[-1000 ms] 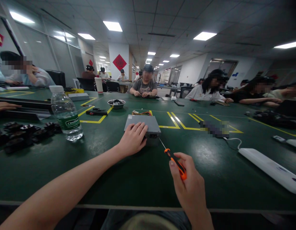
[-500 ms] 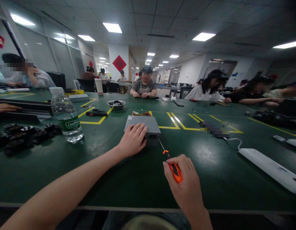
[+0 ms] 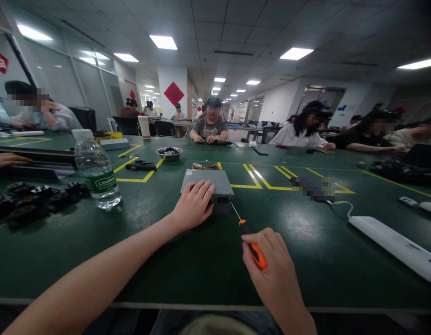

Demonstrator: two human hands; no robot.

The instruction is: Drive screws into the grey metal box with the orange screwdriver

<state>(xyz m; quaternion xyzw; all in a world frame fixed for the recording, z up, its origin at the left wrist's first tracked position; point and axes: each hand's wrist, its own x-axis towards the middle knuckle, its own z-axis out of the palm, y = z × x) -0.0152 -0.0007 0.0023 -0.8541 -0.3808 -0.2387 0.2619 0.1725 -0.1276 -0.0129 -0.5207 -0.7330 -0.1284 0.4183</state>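
Note:
A grey metal computer power supply point(image 3: 220, 180) lies flat on the green table, its socket side facing me and its bundle of coloured wires point(image 3: 205, 166) at the back. My left hand point(image 3: 195, 204) holds it down, with the fingers over the top and the thumb by the front edge. In my right hand point(image 3: 271, 260) is an orange and black screwdriver point(image 3: 258, 255), gripped by its handle. The thin shaft slants up to the left, and its tip is at the right end of the power supply's front face. Whether the tip sits in a screw is too small to tell.
On the left stand a water bottle point(image 3: 101, 174) and several black parts point(image 3: 30, 202). A metal bowl point(image 3: 169, 154) of small pieces and a black tool point(image 3: 141, 165) lie further back. At right are a phone point(image 3: 315, 188) and a white power strip point(image 3: 393, 244). Co-workers sit around the table.
My right hand and the screwdriver handle have shifted slightly right and down, while the tip stays by the power supply's corner. The left hand and the power supply have hardly moved.

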